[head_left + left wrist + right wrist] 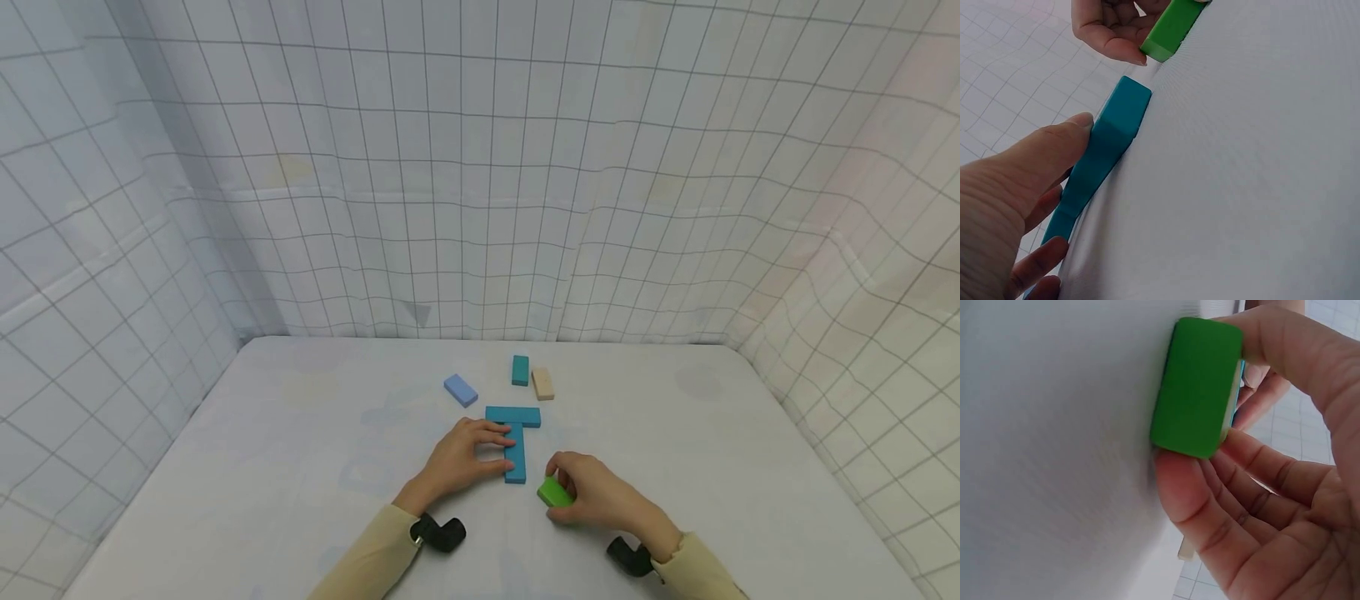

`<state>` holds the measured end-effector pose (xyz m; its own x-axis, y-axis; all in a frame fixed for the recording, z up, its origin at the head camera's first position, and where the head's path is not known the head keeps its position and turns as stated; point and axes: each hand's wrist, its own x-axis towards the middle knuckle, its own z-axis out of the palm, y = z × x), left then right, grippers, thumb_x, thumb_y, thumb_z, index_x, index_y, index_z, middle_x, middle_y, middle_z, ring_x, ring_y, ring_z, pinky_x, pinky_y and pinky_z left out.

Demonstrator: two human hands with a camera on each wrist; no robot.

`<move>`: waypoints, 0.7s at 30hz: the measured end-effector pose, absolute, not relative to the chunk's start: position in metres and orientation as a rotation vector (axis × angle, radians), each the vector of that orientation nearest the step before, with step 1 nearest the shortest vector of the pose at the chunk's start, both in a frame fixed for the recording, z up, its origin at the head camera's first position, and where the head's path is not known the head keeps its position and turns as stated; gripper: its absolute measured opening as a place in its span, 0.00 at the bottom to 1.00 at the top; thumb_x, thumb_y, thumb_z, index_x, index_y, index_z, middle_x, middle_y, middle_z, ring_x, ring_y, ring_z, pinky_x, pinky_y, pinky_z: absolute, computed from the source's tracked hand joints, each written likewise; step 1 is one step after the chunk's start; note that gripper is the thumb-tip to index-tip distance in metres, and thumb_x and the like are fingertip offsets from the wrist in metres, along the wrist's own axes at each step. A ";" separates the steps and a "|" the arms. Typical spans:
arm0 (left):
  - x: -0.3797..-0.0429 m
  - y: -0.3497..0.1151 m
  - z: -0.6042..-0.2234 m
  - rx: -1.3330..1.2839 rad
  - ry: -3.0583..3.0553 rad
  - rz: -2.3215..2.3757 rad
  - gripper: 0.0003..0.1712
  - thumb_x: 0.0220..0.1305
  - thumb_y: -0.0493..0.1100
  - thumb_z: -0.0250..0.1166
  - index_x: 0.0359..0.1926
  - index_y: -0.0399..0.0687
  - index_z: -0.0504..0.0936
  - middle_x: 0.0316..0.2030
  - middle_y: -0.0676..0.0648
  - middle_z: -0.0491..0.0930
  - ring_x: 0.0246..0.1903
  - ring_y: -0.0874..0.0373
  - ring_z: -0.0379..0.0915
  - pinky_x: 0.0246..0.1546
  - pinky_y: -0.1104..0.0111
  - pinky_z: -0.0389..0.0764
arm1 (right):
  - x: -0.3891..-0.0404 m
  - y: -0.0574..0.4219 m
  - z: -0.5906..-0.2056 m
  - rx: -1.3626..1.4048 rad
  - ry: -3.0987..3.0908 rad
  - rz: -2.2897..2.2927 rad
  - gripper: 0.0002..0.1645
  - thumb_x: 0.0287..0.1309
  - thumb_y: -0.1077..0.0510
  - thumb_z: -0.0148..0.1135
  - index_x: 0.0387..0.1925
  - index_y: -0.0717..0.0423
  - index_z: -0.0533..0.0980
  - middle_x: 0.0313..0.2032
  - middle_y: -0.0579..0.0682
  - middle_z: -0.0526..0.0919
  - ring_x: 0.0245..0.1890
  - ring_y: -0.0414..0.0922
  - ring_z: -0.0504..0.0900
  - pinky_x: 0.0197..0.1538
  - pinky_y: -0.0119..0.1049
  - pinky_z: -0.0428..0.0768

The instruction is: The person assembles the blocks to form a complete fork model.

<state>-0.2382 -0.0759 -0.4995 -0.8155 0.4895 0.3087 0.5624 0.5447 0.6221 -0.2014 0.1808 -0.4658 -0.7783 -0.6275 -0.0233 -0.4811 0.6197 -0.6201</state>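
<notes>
From the left side, we first see a pale yellow sleeve (pixel 367 554), then a black wrist device (pixel 441 533), and then the left hand (pixel 453 457), whose fingers are loosely bent. We see that its fingertips and thumb touch the long blue bar (pixel 517 455) along its length, but they do not close around it, so we call this a resting touch and not a grasp. Beyond this hand, a light blue block (pixel 461 390) lies slantwise on the white table (pixel 300 450). Next to the right, a second blue bar (pixel 517 415) lies crosswise at the far end of the first one, and together they have the form of a letter T. Farther away we find a small teal block (pixel 521 370), and just beside it, on its right, a beige block (pixel 543 384). Nearer to the person, to the right of the long bar and apart from it, is the green block (pixel 553 492). The right hand (pixel 600 494) pinches it between the thumb and the fingers; whether the block touches the table, we cannot tell. The last are another black device (pixel 628 557) and the right sleeve (pixel 697 571). Behind everything hangs a white checked curtain (pixel 480 208).
</notes>
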 end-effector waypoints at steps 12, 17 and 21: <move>-0.239 -0.076 -0.502 -0.911 -2.674 -1.142 0.21 0.53 0.56 0.71 0.48 0.57 0.86 0.54 0.59 0.76 0.52 0.60 0.67 0.49 0.63 0.71 | -0.199 0.198 -0.454 -0.976 2.518 -0.751 0.39 0.43 0.43 0.75 0.56 0.51 0.72 0.38 0.38 0.72 0.35 0.36 0.72 0.39 0.33 0.73; -0.239 -0.076 -0.502 -0.913 -2.664 -1.144 0.21 0.53 0.56 0.71 0.48 0.57 0.86 0.54 0.59 0.76 0.52 0.60 0.67 0.48 0.63 0.70 | -0.198 0.207 -0.448 -1.007 2.471 -0.667 0.43 0.42 0.51 0.77 0.62 0.48 0.69 0.43 0.38 0.70 0.38 0.36 0.71 0.42 0.33 0.73; -0.239 -0.076 -0.503 -0.912 -2.662 -1.147 0.21 0.53 0.56 0.71 0.48 0.57 0.86 0.54 0.59 0.76 0.53 0.60 0.67 0.49 0.63 0.70 | -0.199 0.210 -0.448 -1.013 2.464 -0.679 0.39 0.46 0.55 0.75 0.61 0.48 0.70 0.43 0.38 0.71 0.38 0.36 0.71 0.41 0.33 0.73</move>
<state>-0.2386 -0.0764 -0.5025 -0.8152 0.4855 0.3157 0.5629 0.5362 0.6290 -0.1985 0.2100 -0.4482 -0.6627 -0.7299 -0.1675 -0.5411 0.6213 -0.5667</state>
